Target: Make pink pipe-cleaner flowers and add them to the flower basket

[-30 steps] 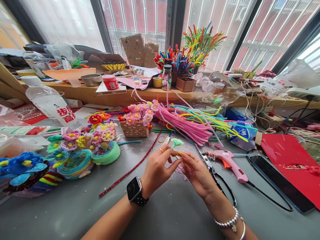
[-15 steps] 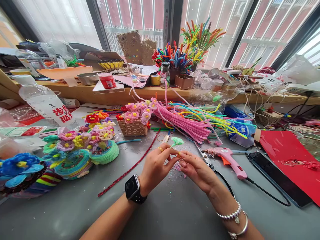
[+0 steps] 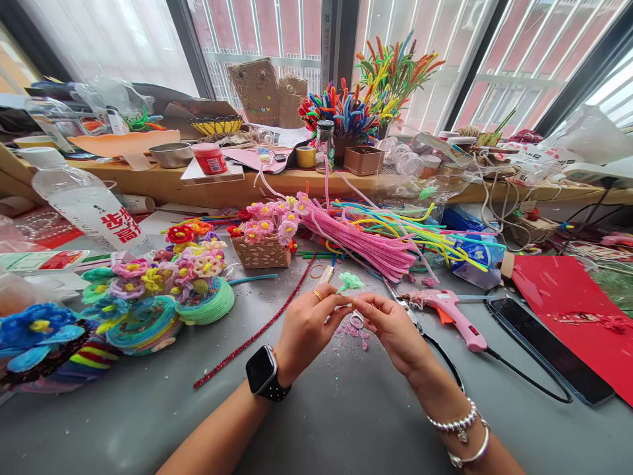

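Above the middle of the table, my left hand [image 3: 310, 324] pinches a small mint-green pipe-cleaner flower [image 3: 351, 282], its fluffy petals showing just above the fingers. My right hand [image 3: 393, 326] is closed in a pinch too, its thumb and forefinger meeting the left fingertips right below the petals. The part between the fingertips is mostly hidden. Under the hands lie pink fuzz scraps [image 3: 357, 338] and the ring handle of scissors [image 3: 403, 300]. A bundle of pink pipe cleaners [image 3: 366, 244] lies just beyond.
A pink glue gun [image 3: 457, 316] and a phone [image 3: 548, 349] are at the right. Finished pipe-cleaner flower pots [image 3: 205, 302] stand at the left, near a tilted plastic bottle [image 3: 89, 204]. A red glittery stem [image 3: 257, 336] and a woven basket [image 3: 262, 253] of pink flowers lie nearer the centre.
My right hand's fingers have drawn closer together into a tighter pinch, uncovering the pink scraps below. My left hand and the flower stay almost in place.
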Motion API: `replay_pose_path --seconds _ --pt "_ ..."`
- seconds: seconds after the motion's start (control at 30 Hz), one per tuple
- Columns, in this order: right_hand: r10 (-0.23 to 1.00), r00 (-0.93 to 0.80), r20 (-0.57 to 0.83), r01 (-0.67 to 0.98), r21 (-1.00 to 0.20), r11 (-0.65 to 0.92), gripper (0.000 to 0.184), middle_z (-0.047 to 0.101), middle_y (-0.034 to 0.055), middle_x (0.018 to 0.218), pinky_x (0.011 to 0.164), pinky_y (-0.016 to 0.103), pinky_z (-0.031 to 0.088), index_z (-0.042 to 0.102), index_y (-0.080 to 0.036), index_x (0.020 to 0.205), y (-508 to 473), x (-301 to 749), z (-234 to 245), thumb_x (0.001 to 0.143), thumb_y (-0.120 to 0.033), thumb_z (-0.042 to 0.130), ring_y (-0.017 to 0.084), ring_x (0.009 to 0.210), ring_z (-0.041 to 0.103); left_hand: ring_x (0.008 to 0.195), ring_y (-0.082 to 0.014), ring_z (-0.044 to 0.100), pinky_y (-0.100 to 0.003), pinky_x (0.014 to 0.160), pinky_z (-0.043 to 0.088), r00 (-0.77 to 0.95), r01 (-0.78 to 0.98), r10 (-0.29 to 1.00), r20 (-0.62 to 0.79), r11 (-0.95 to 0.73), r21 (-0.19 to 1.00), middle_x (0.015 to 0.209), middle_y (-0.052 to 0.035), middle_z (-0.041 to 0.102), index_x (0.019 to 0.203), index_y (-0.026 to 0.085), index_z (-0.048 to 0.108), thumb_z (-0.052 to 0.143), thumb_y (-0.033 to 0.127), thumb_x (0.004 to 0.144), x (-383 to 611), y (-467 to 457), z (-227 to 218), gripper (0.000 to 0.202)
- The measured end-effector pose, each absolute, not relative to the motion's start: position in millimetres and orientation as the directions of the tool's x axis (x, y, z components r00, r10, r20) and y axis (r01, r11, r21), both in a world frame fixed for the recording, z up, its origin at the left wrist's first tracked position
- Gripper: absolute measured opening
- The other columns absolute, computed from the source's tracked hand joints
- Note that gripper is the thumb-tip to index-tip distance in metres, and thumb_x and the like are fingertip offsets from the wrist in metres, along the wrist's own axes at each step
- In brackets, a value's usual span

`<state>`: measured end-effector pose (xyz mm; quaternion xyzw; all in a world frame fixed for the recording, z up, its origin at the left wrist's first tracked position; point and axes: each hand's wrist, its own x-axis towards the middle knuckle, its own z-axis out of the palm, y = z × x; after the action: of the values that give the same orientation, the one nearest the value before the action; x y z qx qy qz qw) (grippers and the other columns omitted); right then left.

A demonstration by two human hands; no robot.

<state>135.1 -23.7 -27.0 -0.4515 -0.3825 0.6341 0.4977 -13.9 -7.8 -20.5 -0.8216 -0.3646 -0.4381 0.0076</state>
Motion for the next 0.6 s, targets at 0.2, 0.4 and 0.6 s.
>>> replay_pose_path --seconds 0.2,0.4,0.6 --pt "0.988 -0.082 -0.130 -0.208 -0.968 -0.144 0.021 0.051 -0.0030 0.066 0.053 0.021 0.028 0.061 -0.017 0.070 -25.3 134.5 -27.6 0.065 -0.037 0.065 0.007 0.057 0.037 0.060 -0.0088 0.058 -0.019 0.058 0.046 0.324 0.580 0.555 0.766 -0.756 0.303 0.069 -0.0011 0.063 0.075 0.017 0.064 0.053 0.019 0.077 -14.7 -7.4 -19.7 0.011" --pt "0.997 -0.006 -0.081 -0.110 -0.991 -0.081 0.023 0.048 -0.0024 0.068 0.053 0.021 0.029 0.059 -0.016 0.069 -26.3 133.0 -24.2 0.065 -0.039 0.063 0.008 0.058 0.037 0.061 -0.0091 0.058 -0.020 0.059 0.046 0.318 0.578 0.558 0.767 -0.755 0.310 0.070 -0.0007 0.064 0.074 0.018 0.065 0.056 0.018 0.075 -16.5 -6.4 -20.6 0.009" --pt "0.995 0.027 -0.092 -0.132 -0.987 -0.088 0.029 0.034 -0.0054 0.055 0.046 0.022 0.022 0.059 -0.016 0.074 -23.6 134.8 -26.6 0.074 -0.045 0.051 0.006 0.048 0.027 0.062 -0.0092 0.058 -0.020 0.059 0.045 0.300 0.578 0.578 0.759 -0.743 0.337 0.069 -0.0005 0.063 0.075 0.018 0.065 0.057 0.017 0.074 -16.3 -7.6 -18.9 0.009"
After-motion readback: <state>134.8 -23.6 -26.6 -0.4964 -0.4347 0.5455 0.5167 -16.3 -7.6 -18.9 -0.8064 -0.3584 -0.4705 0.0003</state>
